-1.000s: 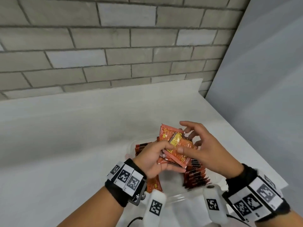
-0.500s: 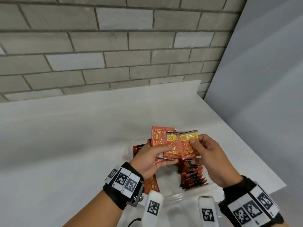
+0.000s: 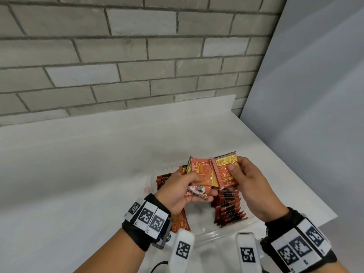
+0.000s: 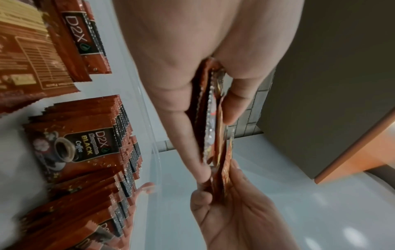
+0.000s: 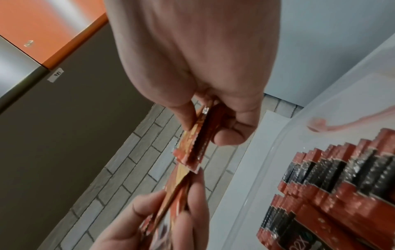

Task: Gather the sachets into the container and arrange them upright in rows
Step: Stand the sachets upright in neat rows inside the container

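1. Both hands hold sachets above the clear container (image 3: 226, 232).
2. Left hand (image 3: 177, 192) grips a fanned bunch (image 3: 202, 174); right hand (image 3: 248, 186) pinches perhaps two sachets (image 3: 224, 170).
3. Rows of upright sachets (image 3: 229, 209) stand inside the container.

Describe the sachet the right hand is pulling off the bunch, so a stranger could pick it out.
Start at the clear container on the white table. Above it, both hands hold a fan of sachets. The right hand pinches the rightmost sachet: back side facing up, with a yellow panel along its top.
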### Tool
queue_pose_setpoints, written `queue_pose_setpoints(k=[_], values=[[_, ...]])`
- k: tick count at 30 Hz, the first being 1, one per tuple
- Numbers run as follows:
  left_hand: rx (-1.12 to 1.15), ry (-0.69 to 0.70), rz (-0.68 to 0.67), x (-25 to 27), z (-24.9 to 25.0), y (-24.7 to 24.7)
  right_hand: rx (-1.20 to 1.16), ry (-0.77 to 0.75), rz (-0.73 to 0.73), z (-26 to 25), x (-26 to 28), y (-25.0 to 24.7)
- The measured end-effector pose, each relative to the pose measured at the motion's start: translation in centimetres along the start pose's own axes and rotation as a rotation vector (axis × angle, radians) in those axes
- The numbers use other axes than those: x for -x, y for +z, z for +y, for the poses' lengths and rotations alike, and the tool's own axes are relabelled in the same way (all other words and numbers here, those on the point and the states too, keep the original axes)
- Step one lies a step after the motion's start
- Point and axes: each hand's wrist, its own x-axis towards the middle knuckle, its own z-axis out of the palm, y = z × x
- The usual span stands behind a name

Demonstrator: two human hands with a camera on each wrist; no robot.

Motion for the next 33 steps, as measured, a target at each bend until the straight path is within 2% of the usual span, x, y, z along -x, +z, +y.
queue_pose_setpoints(k=[4,9,11,14,18,24,30,33], values=[[-0.253,0.010,0.025,0.0,-0.2,-0.3,0.140,-0.038,-0.061,-0.5,-0.6,-0.3],[-0.344,0.014,0.007,0.3,-0.1,-0.3,0.219,-0.096,-0.178,-1.2,-0.6,-0.3],[-0.319,0.020,-0.001,0.4,0.0,-0.3,0.209,-0.110,-0.167,-1.1,-0.6,-0.4],[-0.135,0.017,0.040,0.3,0.4,-0.5,0.171,-0.117,-0.074,-0.6,-0.5,-0.5],[0.015,0.036,0.116,0.2,0.4,-0.6,0.077,-0.027,-0.067,0.0,-0.2,-0.1],[-0.076,0.116,0.104,0.4,-0.1,-0.4,-0.175,0.084,-0.075,0.1,0.0,0.7],[-0.107,0.167,0.159,0.3,-0.2,-0.2,-0.198,0.104,-0.094,0.2,-0.1,1.2],[-0.033,0.162,0.180,0.4,0.4,-0.2,-0.193,0.086,-0.065,0.1,-0.3,1.0]])
